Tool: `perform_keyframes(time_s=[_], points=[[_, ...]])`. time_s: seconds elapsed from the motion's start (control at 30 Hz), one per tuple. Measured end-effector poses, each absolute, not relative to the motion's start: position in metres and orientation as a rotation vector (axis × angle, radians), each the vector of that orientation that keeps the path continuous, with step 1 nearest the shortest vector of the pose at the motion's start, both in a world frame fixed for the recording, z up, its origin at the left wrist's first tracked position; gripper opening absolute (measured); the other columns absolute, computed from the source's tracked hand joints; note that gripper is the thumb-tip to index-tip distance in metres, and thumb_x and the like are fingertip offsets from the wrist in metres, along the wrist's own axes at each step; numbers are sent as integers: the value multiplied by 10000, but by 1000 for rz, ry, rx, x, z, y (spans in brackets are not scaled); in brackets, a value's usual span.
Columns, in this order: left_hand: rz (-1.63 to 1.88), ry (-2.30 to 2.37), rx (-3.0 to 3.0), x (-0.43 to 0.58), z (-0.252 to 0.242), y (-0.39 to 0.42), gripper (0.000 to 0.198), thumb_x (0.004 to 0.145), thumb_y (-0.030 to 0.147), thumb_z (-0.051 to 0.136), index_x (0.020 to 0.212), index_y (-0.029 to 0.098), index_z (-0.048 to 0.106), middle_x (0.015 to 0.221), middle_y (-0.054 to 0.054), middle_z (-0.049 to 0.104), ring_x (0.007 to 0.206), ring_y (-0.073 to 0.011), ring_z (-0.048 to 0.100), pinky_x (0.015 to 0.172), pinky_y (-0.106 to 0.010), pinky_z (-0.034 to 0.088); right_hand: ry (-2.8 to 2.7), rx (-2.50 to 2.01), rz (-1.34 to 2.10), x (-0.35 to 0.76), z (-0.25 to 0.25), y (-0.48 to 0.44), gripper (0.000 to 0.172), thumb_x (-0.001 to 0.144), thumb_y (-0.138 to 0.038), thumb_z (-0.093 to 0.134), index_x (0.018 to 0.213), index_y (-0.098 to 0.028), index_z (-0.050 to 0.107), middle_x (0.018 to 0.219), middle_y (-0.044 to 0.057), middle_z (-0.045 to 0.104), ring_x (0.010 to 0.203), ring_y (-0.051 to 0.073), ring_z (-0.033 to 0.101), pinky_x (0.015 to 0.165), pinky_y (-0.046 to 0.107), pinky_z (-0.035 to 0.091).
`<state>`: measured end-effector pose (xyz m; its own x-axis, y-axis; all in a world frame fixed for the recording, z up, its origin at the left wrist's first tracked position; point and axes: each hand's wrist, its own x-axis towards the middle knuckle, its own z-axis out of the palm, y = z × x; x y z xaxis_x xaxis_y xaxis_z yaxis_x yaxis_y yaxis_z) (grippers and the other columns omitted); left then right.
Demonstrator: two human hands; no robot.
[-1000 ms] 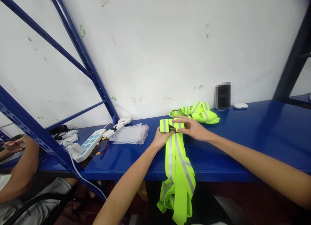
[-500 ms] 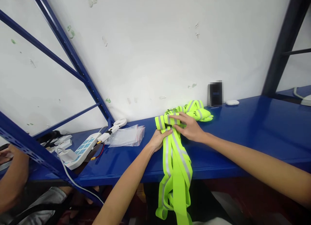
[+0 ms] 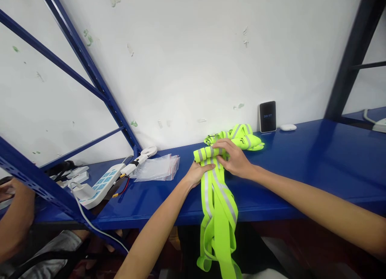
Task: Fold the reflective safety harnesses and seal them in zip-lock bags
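Neon yellow reflective straps [image 3: 221, 222] with grey stripes drape over the front edge of the blue table, their loose ends hanging down. Their upper end is a flat fold or roll lying under my hands. My left hand [image 3: 199, 172] grips the straps just below the roll, thumb across the top and fingers hidden underneath. From the right, my right hand [image 3: 233, 158] is curled over the roll, fingertips on its upper side and thumb below. Behind it lies another bundle of the same neon reflective straps [image 3: 245, 140], near the wall.
On the blue table [image 3: 289, 174], clear zip bags [image 3: 157, 168], a small white fan [image 3: 149, 151] and a power strip [image 3: 104, 185] lie to the left. A phone [image 3: 267, 117] leans on the wall beside a white case [image 3: 288, 127]. Another person's arm [image 3: 18, 210] shows far left.
My right fingers have curled in from a straighter pose over the roll. The roll has turned over a little toward me and looks narrower. My left hand stays nearly in place.
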<state>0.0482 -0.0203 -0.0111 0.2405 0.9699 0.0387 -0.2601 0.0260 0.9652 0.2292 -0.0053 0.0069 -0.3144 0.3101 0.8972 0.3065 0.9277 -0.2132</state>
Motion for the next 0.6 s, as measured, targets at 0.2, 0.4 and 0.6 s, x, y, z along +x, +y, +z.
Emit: perform_keyframes(time_s=[0.2, 0.4, 0.6], points=[[1154, 761, 1067, 51, -7, -26, 549, 494, 200, 902, 989, 121, 679, 951, -103, 734, 917, -297, 695, 927, -472, 500, -1950, -417, -20, 230, 4, -3, 419, 818, -56, 496, 1171, -266, 578, 1176, 80, 643, 1116, 261, 603, 917, 485, 515], [1245, 501, 1034, 53, -8, -24, 769, 581, 555, 828, 1191, 142, 608, 1144, -137, 686, 1111, -326, 624, 987, -442, 464, -1933, -389, -67, 230, 8, -4, 368, 865, -68, 468, 1129, -268, 627, 1165, 81, 668, 1074, 243, 620, 897, 462, 521], [1297, 529, 1060, 55, -4, -22, 730, 688, 599, 732, 1232, 134, 586, 1156, -138, 681, 1127, -312, 619, 991, -417, 459, -1944, -431, -57, 232, 6, -4, 338, 892, -105, 464, 1111, -274, 659, 1174, 73, 678, 1071, 246, 625, 907, 473, 514]])
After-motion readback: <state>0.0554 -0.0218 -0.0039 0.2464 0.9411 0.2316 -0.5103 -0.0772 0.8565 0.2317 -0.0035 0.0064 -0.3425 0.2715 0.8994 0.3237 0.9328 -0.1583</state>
